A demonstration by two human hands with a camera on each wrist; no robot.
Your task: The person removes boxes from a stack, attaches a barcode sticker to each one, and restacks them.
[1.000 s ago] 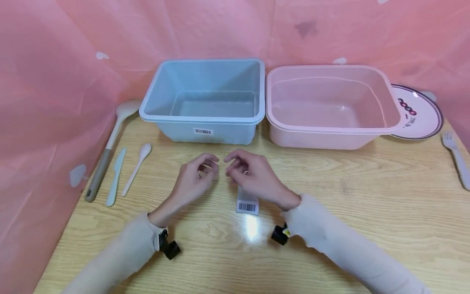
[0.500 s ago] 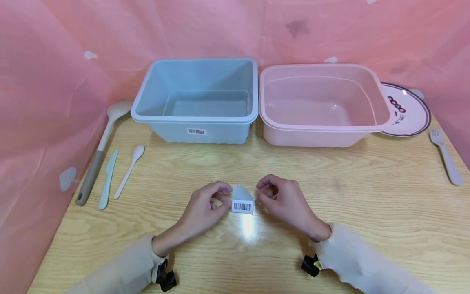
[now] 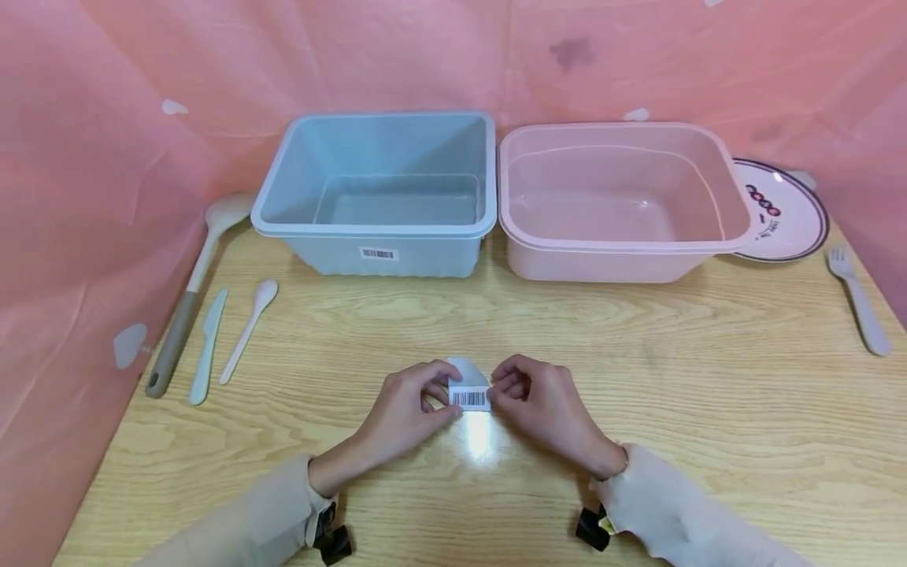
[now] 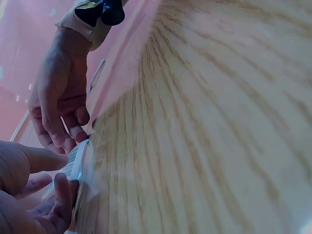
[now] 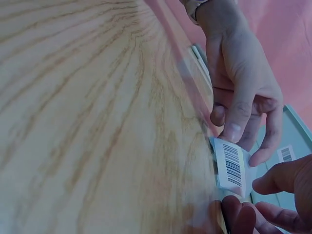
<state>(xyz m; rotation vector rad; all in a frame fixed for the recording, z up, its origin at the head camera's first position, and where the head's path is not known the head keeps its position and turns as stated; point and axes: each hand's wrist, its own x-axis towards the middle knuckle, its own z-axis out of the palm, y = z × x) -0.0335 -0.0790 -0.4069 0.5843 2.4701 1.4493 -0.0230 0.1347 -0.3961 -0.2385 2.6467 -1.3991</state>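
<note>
On pale wooden tabletop (image 3: 638, 378), small white barcode label (image 3: 468, 396) now pinched between left hand (image 3: 404, 413) and right hand (image 3: 549, 405), previously apart, right one clenched empty.

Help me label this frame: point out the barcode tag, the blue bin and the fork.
barcode tag (image 3: 469, 398), head view, on its striped face.
blue bin (image 3: 397, 261), head view, on its front wall.
fork (image 3: 861, 309), head view, on its handle.

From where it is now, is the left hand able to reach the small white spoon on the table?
Probably yes. The left hand is busy pinching the barcode tag, but only bare table lies between it and the small white spoon. It would likely have to let go of the tag first.
</note>
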